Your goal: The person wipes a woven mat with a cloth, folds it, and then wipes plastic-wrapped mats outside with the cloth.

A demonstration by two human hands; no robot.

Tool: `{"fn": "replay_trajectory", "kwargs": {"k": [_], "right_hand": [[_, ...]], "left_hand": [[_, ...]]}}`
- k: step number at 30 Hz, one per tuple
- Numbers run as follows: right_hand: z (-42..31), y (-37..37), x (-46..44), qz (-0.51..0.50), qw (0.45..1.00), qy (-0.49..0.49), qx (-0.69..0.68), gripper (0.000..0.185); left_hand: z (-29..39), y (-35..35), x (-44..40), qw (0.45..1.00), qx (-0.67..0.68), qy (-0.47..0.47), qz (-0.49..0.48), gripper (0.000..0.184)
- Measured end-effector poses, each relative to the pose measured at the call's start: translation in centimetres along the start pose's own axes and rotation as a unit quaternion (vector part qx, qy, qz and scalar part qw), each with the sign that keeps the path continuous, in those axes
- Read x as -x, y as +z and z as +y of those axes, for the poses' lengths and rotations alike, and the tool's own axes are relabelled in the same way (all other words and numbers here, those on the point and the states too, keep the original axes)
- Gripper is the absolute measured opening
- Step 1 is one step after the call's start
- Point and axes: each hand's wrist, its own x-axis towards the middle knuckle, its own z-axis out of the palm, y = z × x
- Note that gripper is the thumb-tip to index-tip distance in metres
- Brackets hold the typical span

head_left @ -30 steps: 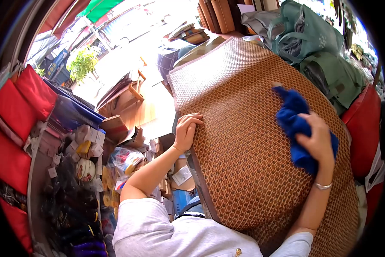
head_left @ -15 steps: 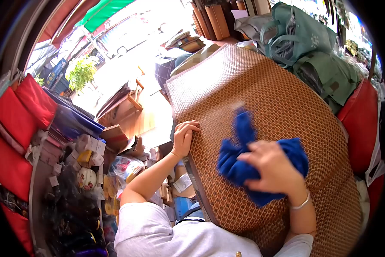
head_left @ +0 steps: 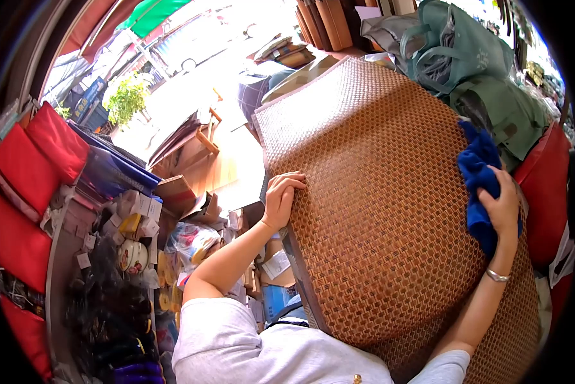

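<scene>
A brown woven mat (head_left: 377, 217) spreads out in front of me, its surface bulging slightly. At its left edge, my left hand (head_left: 283, 200) has its fingers curled over the border. On the far right side of the mat, my right hand (head_left: 502, 203) presses on a crumpled blue cloth (head_left: 478, 160), fingers bent against it. Part of the cloth is hidden under the palm. A silver bracelet (head_left: 497, 276) circles my right wrist.
Green bags (head_left: 460, 54) and a red cushion-like item (head_left: 543, 192) border the mat on the right. Red packs (head_left: 28, 173) and plastic-wrapped goods (head_left: 130, 256) line the left. Cardboard boxes (head_left: 175, 195) and a wooden surface (head_left: 226, 169) lie beyond my left arm.
My right hand has swept the blue cloth from the mat's middle to its right edge. The left hand remains at the left border; the view has shifted slightly.
</scene>
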Motion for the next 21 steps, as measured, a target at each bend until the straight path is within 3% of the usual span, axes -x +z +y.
{"fn": "replay_trajectory", "kwargs": {"k": [2, 4, 6, 9, 14, 15, 18, 21], "right_hand": [[0.6, 0.5, 0.4, 0.004, 1.000, 0.010, 0.010, 0.049], [-1.2, 1.0, 0.6, 0.006, 0.986, -0.039, 0.163, 0.050], [-6.0, 0.8, 0.9, -0.072, 0.993, -0.068, 0.068, 0.048], [-13.4, 2.4, 3.0, -0.147, 0.968, -0.205, -0.001, 0.051], [-21.7, 4.2, 7.9, -0.306, 0.873, -0.345, -0.156, 0.056], [-22.1, 4.2, 8.0, -0.312, 0.870, -0.350, -0.152, 0.056], [-21.5, 4.1, 7.7, -0.303, 0.912, -0.239, -0.141, 0.057], [-17.6, 3.5, 6.0, -0.211, 0.968, -0.130, -0.038, 0.057]], "left_hand": [[0.1, 0.1, 0.1, 1.000, 0.001, -0.006, 0.004, 0.026], [0.1, 0.1, 0.1, 1.000, 0.002, -0.010, 0.013, 0.026], [0.0, 0.2, 0.2, 1.000, -0.004, -0.006, 0.014, 0.026], [-0.3, 0.3, 0.2, 1.000, -0.008, 0.004, 0.021, 0.025], [-0.8, 0.5, 0.3, 0.999, -0.002, 0.024, 0.035, 0.022], [-0.8, 0.6, 0.4, 0.999, 0.002, 0.020, 0.039, 0.021], [-0.5, 0.7, 0.4, 0.997, 0.025, 0.026, 0.062, 0.019], [-0.6, 0.7, 0.3, 0.996, 0.034, 0.034, 0.070, 0.016]]}}
